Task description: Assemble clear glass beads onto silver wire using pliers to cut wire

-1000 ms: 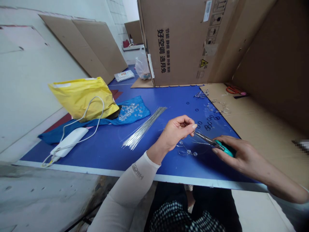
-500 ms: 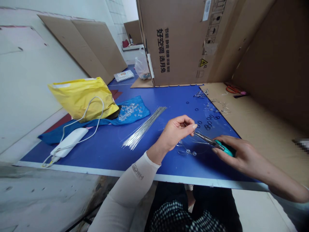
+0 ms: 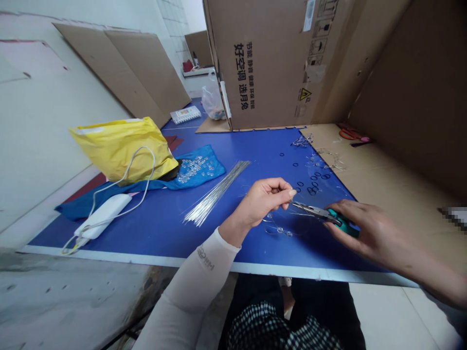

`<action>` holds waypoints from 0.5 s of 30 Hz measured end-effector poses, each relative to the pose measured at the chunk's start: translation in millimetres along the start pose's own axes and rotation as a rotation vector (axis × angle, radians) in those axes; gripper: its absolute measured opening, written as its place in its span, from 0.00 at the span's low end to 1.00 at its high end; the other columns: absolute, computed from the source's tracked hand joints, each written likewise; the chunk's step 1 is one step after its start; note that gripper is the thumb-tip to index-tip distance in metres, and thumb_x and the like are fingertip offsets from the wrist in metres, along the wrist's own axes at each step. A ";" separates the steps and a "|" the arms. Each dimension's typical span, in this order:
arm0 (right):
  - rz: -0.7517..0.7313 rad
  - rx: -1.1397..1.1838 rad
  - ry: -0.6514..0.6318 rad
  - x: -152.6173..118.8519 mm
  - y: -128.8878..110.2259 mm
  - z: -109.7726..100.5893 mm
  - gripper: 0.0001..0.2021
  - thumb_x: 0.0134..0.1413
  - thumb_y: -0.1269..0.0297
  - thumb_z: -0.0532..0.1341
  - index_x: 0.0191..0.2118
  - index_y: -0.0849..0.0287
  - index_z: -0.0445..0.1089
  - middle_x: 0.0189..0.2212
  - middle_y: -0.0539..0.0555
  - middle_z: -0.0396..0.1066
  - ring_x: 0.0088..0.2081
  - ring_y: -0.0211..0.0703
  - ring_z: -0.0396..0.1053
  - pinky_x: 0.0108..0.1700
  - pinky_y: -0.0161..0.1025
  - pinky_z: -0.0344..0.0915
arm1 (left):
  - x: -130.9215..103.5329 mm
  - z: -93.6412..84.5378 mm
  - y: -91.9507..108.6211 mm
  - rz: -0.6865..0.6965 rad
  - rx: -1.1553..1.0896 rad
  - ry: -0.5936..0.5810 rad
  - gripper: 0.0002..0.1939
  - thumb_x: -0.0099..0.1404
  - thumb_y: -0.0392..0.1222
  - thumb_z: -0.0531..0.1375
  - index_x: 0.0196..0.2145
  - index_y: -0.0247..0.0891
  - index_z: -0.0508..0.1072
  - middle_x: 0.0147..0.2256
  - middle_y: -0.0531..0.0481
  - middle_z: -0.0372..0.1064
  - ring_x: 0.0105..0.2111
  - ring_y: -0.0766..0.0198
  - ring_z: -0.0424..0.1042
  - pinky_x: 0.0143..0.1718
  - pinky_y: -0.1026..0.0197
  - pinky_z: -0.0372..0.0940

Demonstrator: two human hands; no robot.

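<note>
My left hand (image 3: 268, 197) is closed in a pinch over the blue tabletop, with thin wire (image 3: 302, 214) running from near its fingertips. In my right hand (image 3: 365, 226) are pliers (image 3: 314, 211) with teal handles, their long jaws reaching to my left fingertips. Whether the jaws bite on the wire is too small to tell. Clear beads (image 3: 279, 230) on looped wire hang or lie just below my hands. Beyond them are several small black rings (image 3: 313, 187). To the left lies a bundle of straight silver wires (image 3: 217, 194).
Clear beads (image 3: 195, 167) lie on a blue cloth (image 3: 215, 155) beside a yellow bag (image 3: 120, 146). A white power strip (image 3: 104, 216) with a cord sits near the front left. A large cardboard box (image 3: 270, 63) stands behind. Orange-handled scissors (image 3: 348, 133) rest on cardboard at the right.
My right hand and the pliers have moved slightly right and turned a little. My left hand keeps its pinch. The whole view has shifted slightly.
</note>
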State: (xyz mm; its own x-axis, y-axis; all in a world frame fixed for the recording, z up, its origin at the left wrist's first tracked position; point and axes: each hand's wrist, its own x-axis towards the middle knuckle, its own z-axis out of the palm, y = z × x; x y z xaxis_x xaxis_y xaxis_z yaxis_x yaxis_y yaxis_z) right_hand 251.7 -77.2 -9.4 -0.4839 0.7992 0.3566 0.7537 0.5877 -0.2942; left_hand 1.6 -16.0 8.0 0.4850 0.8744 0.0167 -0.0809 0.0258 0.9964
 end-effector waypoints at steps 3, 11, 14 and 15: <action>-0.043 -0.131 -0.050 -1.6 0.1 -5.5 0.11 0.65 0.58 0.56 0.46 0.58 0.70 0.36 0.60 0.76 0.30 0.49 0.73 0.32 0.47 0.68 | 0.1 -2.3 0.0 -0.008 0.021 -0.042 0.16 0.58 0.51 0.67 0.27 0.36 0.69 0.20 0.56 0.64 0.20 0.74 0.56 0.21 0.67 0.47; -0.174 -0.464 -0.012 -0.6 -11.1 -23.5 0.12 0.66 0.60 0.56 0.40 0.62 0.70 0.29 0.58 0.70 0.25 0.46 0.68 0.27 0.45 0.58 | 0.2 -5.0 0.7 -0.070 0.072 -0.107 0.15 0.58 0.50 0.67 0.27 0.36 0.70 0.21 0.55 0.64 0.22 0.73 0.60 0.22 0.67 0.50; -0.199 -0.578 -0.021 0.8 -13.9 -28.5 0.14 0.66 0.58 0.55 0.36 0.62 0.70 0.27 0.57 0.67 0.25 0.47 0.66 0.26 0.46 0.54 | 0.8 -5.9 -0.2 -0.093 0.072 -0.124 0.15 0.58 0.50 0.67 0.27 0.36 0.70 0.21 0.56 0.63 0.21 0.73 0.60 0.22 0.67 0.49; -0.217 -0.625 -0.025 1.0 -14.4 -30.0 0.14 0.66 0.58 0.54 0.35 0.62 0.70 0.26 0.57 0.65 0.25 0.48 0.65 0.26 0.47 0.54 | 0.9 -6.2 -0.4 -0.100 0.075 -0.129 0.15 0.58 0.49 0.67 0.27 0.36 0.70 0.21 0.56 0.63 0.21 0.73 0.60 0.21 0.67 0.49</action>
State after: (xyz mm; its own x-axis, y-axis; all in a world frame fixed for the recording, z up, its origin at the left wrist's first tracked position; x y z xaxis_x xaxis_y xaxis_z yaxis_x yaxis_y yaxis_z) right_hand 253.8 -88.7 21.9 -0.6586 0.6778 0.3269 0.7503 0.5579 0.3547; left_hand -3.3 -12.1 7.0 0.5951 0.8000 -0.0771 0.0362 0.0692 0.9969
